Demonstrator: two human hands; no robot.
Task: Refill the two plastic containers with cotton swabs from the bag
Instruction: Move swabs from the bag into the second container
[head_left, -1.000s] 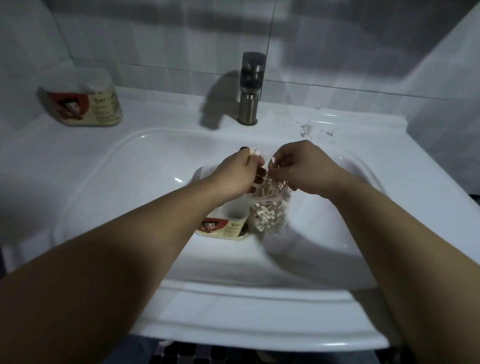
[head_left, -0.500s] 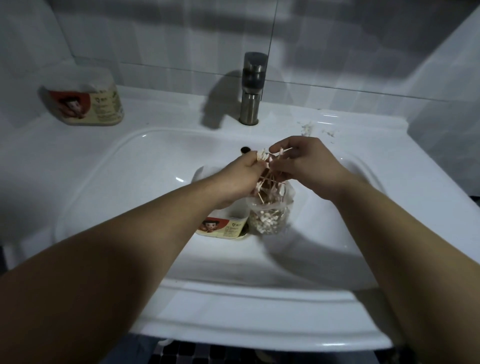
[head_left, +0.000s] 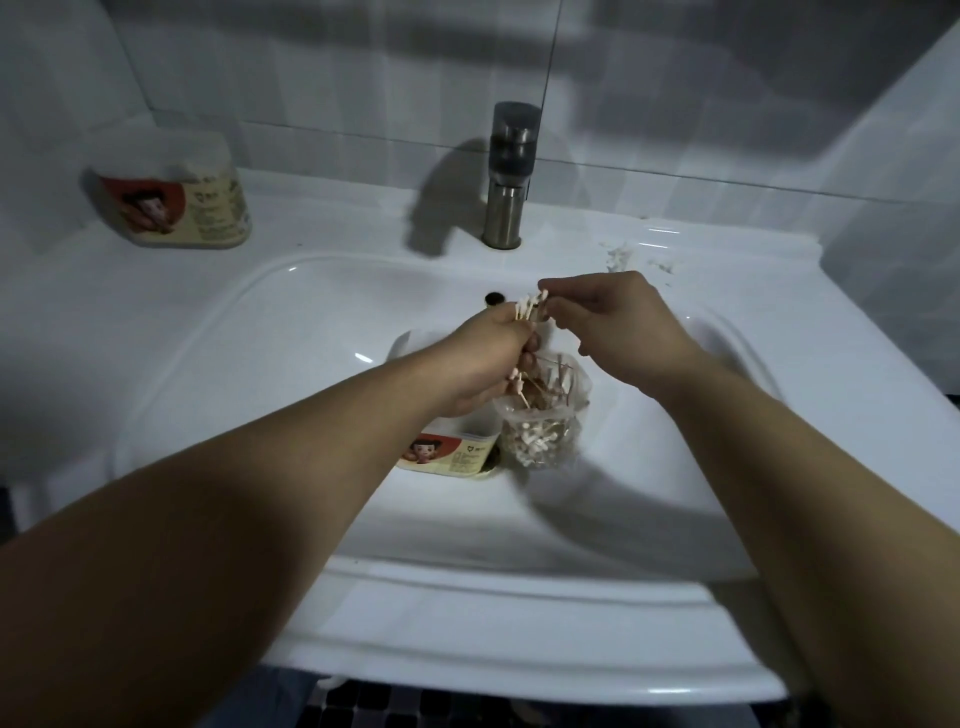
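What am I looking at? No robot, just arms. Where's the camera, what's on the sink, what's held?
There is no machine here. A person works bare-handed, and the only camera sits on their head, looking forward and down, so both forearms reach into view. The left hand grips a bunch of cotton swabs, and the right hand pinches at the top of that bunch. Below them, a clear bag of more swabs is in the white sink; I cannot tell whether a hand holds it. Beside the bag, in the basin, sits a labelled plastic container, partly hidden by the left hand. A second container stands on the ledge at the back, left of the tap.
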